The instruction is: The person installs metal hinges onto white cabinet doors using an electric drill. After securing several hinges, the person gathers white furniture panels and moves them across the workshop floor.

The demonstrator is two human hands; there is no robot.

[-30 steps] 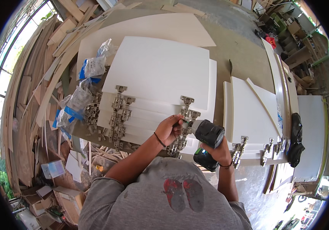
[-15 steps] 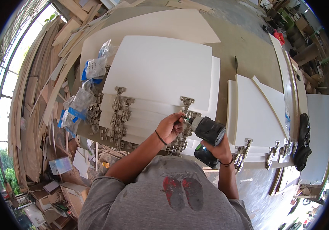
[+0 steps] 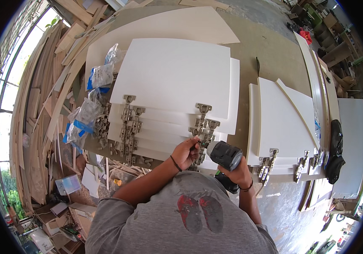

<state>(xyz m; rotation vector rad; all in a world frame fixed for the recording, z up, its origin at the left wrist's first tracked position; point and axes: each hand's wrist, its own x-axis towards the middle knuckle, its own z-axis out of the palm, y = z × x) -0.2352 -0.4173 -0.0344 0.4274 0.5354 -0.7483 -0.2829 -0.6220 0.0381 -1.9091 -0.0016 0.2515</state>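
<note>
- Since the earlier frame, the left hand, the right hand and the black drill have shifted toward the person's body, further down the near hinges.
- At far left, crumpled plastic bags lie beside a pile of loose hinges on the table; these seem left to fit.
- Next, a left hinge column runs down the stepped near edges of the white panels; it looks complete, though screws are too small to check.
- The left hand pinches thumb and fingers together by the drill's tip, over the lower part of the right hinge column; I cannot tell whether it holds a screw. This column is probably partly fastened.
- The right hand is wrapped around the drill's grip.
- At right, a smaller panel stack carries two hinge groups, apparently already mounted; unlike the drill, it shows no clear change on the table.
</note>
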